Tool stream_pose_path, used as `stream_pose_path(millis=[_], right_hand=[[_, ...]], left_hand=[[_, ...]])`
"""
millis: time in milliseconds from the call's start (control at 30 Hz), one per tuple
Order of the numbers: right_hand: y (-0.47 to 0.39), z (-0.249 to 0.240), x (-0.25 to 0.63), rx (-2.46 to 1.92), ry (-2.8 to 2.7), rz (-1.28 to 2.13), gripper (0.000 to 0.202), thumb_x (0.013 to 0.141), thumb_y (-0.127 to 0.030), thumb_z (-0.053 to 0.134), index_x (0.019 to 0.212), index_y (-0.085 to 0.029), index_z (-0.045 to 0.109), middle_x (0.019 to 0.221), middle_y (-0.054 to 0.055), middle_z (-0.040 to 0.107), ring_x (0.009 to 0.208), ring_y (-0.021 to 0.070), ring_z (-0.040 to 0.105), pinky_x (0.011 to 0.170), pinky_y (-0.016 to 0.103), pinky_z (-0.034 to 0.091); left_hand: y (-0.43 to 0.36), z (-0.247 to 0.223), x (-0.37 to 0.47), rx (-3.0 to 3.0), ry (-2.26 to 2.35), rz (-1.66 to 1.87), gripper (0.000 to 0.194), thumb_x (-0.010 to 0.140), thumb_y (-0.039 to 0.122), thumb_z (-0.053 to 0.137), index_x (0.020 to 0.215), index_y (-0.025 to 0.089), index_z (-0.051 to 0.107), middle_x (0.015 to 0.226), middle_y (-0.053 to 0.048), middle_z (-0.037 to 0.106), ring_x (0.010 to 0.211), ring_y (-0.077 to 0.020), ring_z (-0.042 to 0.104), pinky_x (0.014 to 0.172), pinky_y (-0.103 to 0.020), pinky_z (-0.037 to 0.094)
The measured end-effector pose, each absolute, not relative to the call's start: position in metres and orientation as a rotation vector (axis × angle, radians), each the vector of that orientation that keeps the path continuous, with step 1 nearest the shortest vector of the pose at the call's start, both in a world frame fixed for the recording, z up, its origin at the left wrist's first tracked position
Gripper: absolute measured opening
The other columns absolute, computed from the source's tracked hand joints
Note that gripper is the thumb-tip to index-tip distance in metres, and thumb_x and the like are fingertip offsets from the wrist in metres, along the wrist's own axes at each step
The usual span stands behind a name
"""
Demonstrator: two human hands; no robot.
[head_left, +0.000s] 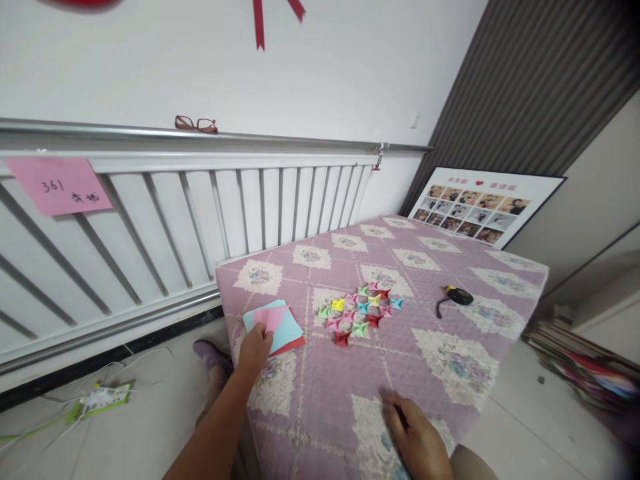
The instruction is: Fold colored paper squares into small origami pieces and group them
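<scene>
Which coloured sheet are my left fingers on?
The pink sheet, topmost under your left hand; the light blue sheet lies beneath it, the red sheet lowest.

Head view; looks forward and down over the table.

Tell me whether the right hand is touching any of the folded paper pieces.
Apart. The head view plainly shows a stretch of tablecloth between the right hand and the folded paper pieces.

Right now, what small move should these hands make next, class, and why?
Probably the left hand should lift the pink sheet clear of the blue sheet: it is already touching the pink, which lies over the blue, while the right hand is well apart from both sheets.
</scene>
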State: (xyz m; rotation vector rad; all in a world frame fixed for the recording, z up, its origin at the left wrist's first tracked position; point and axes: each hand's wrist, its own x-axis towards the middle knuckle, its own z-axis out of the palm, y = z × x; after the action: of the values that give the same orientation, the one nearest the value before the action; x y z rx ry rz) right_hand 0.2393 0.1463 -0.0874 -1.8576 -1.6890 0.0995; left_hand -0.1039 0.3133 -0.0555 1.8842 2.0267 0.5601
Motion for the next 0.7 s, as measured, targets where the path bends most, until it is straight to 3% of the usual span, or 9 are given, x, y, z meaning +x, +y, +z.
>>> stream_pose_path(millis=[133,300,433,567,700], right_hand=[[0.146,-0.085,0.238,-1.838,-1.683,0.096,0.028,0.084,-0.043,0.046,0.091,-0.025,0.067,0.091,0.003,0.072,0.083,0.0195,0.069,0.073,0.029,0.055],[0.142,-0.082,0.235,-1.796,-1.686,0.088,0.026,0.086,-0.039,0.045,0.091,-0.024,0.066,0.088,0.004,0.071,0.081,0.0192,0.068,0.073,0.029,0.055],[0.138,-0.080,0.233,-1.776,-1.705,0.064,0.025,0.088,-0.036,0.044,0.088,-0.023,0.065,0.084,0.003,0.070,0.078,0.0185,0.067,0.071,0.029,0.054],[0.136,-0.081,0.232,-1.737,-1.708,0.029,0.021,0.087,-0.032,0.046,0.088,-0.023,0.065,0.081,0.003,0.068,0.075,0.0183,0.066,0.069,0.029,0.052],[0.136,-0.082,0.232,-1.695,-1.721,0.084,0.020,0.086,-0.031,0.047,0.087,-0.022,0.064,0.080,0.003,0.066,0.077,0.0193,0.064,0.071,0.031,0.050]], left_hand=[[0.306,-0.038,-0.115,1.873,1.965,0.716,0.016,0.088,0.024,0.043,0.077,0.019,0.053,0.071,-0.001,0.062,0.067,-0.0166,0.059,0.061,-0.025,0.039],[0.257,-0.030,-0.106,1.968,1.749,0.945,0.014,0.086,0.026,0.043,0.086,0.022,0.056,0.090,-0.003,0.067,0.087,-0.0185,0.062,0.080,-0.029,0.046],[0.197,-0.066,-0.076,2.033,1.342,1.184,0.016,0.079,0.019,0.043,0.081,0.023,0.058,0.091,-0.004,0.068,0.089,-0.0202,0.064,0.084,-0.033,0.049],[0.149,-0.108,-0.050,2.081,1.190,1.075,0.024,0.070,0.008,0.044,0.082,0.023,0.058,0.089,-0.003,0.069,0.085,-0.0186,0.065,0.078,-0.031,0.051],[0.121,-0.117,-0.040,2.085,1.174,1.055,0.024,0.070,0.006,0.043,0.081,0.022,0.057,0.085,-0.004,0.068,0.081,-0.0184,0.064,0.074,-0.031,0.051]])
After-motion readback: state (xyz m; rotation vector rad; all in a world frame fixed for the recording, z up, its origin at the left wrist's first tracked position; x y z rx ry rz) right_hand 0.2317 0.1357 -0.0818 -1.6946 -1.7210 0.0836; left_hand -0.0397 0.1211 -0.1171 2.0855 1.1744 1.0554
